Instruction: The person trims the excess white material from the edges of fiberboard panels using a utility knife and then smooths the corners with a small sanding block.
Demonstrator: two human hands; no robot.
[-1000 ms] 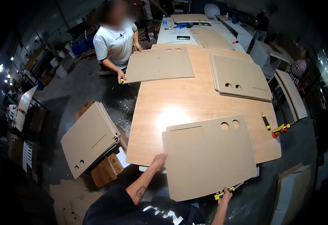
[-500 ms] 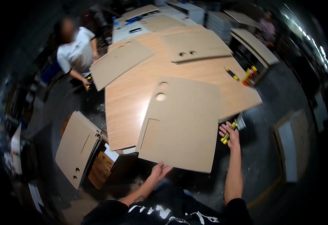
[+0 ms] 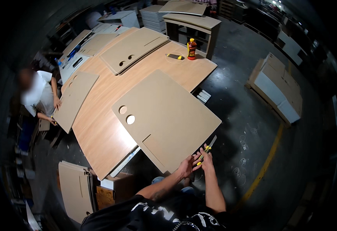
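Knife (image 3: 208,148) with yellow parts is gripped in the right hand (image 3: 207,157), its blade (image 3: 214,141) pointing ahead. Just left of it, the left hand (image 3: 186,167) is at the near edge of a tan board (image 3: 172,115); whether it grips that edge is unclear. The board lies ahead of both hands, jutting past the near edge of the wooden surface (image 3: 99,136). Farther ahead are stacked boards (image 3: 137,48), a cutter (image 3: 175,56) and a red bottle (image 3: 192,50).
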